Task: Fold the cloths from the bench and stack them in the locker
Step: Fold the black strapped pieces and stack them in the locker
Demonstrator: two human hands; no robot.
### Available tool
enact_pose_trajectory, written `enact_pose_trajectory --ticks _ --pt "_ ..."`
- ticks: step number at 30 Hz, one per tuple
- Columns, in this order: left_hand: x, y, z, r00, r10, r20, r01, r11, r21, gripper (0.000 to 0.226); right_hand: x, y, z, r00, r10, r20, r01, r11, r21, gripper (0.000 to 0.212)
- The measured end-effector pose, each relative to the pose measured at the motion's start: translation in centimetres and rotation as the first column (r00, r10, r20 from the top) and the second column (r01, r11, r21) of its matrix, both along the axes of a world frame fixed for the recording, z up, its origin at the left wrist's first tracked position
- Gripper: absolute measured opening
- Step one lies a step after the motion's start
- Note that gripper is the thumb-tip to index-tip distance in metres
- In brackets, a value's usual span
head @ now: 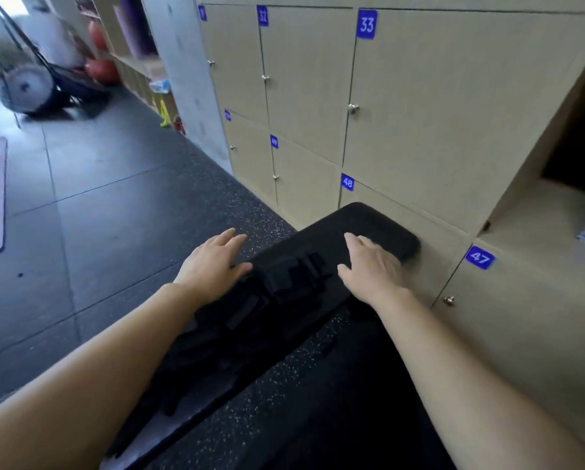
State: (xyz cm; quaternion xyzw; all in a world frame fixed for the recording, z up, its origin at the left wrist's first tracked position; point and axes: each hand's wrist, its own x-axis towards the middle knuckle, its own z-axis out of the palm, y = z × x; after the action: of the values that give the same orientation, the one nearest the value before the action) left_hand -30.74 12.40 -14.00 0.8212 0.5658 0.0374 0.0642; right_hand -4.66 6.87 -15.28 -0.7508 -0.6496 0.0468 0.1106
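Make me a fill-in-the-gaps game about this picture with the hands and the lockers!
1. The cloths lying on the bench are ____ in colour.
2. The left hand and the right hand have straight fingers and hold ____.
3. The locker door behind the bench's far end bears the number ____.
4. The blue sign on the big upper door reads ____.

Missing words: black; nothing; 48; 33.

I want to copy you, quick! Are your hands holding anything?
Left hand: open, fingers straight, holding nothing.
Right hand: open over the black bench, holding nothing.
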Motion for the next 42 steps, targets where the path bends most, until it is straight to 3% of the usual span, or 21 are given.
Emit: enact_pose_trajectory --ticks 6,15,23,29,33,38,42 --pt "-6.1 -0.7 -3.6 0.992 0.120 0.043 -0.117 0.990 -0.081 0.065 -5.0 1.1 -2.5 0.995 0.095 0.017 -0.093 0.991 -0.101 0.053" --pt "-5.9 1.0 -7.7 0.981 0.140 0.137 -0.124 0.985 -0.116 0.062 -5.5 2.6 -6.5 0.995 0.071 -0.063 -0.082 0.978 -0.194 0.053" --pt "-0.4 3.4 -11.3 0.986 0.008 0.164 -0.001 0.999 -0.045 0.061 -6.2 5.3 -9.3 0.985 0.061 -0.159 -0.090 0.979 -0.182 0.069" --pt "3.2 3.9 -13.7 0.990 0.109 0.086 -0.109 0.994 -0.007 0.066 -4.9 7.8 -11.2 0.950 -0.067 -0.306 0.002 0.978 -0.208 0.082" --pt "3.6 3.5 -15.5 0.982 0.129 0.139 -0.130 0.991 0.001 0.066 -4.6 9.0 -12.4 0.891 -0.149 -0.430 0.014 0.953 -0.301 0.086" --pt "3.0 3.6 -17.1 0.983 0.095 0.158 -0.115 0.985 0.126 0.062 -5.2 9.8 -13.7 0.921 -0.130 -0.368 0.017 0.955 -0.295 0.084" --pt "3.1 3.6 -17.3 0.983 0.100 0.152 -0.125 0.979 0.164 0.065 -5.8 10.5 -13.9 0.886 -0.199 -0.419 0.035 0.930 -0.367 0.085"
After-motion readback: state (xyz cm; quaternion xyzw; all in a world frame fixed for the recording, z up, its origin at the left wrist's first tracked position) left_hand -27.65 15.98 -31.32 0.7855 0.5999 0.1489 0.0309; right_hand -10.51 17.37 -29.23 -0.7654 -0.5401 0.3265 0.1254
